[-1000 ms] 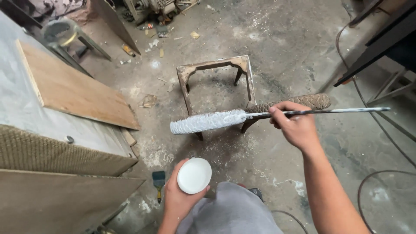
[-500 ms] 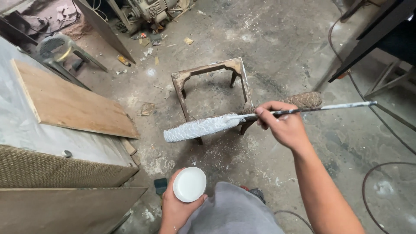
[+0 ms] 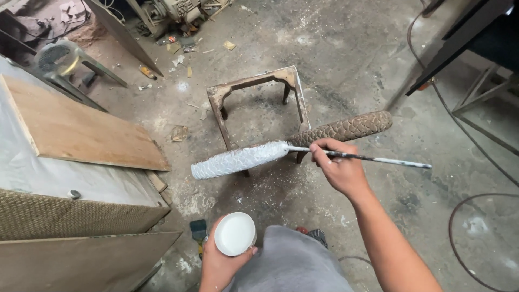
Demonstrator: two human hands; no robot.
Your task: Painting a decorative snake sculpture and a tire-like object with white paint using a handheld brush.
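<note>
Dusty concrete floor spreads below me, a plywood board (image 3: pixel 81 132) lying flat on the covered bench at left. My left hand (image 3: pixel 219 265) wraps closed around a small white cup of paint (image 3: pixel 235 233), held level so it won't spill. Above the rusty metal stool frame (image 3: pixel 257 105), my right hand (image 3: pixel 338 170) pinches shut on a thin paint-flecked rod (image 3: pixel 373 159), keeping its scaly carved spindle (image 3: pixel 240 159), coated white, clear of the floor.

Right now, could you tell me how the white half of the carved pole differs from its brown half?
The white half is coated in white paint; the brown half is bare, dull brown. The white half juts past the metal stool frame toward the left; the brown half reaches right, behind the right hand. Both share the same scale-like carving.
</note>
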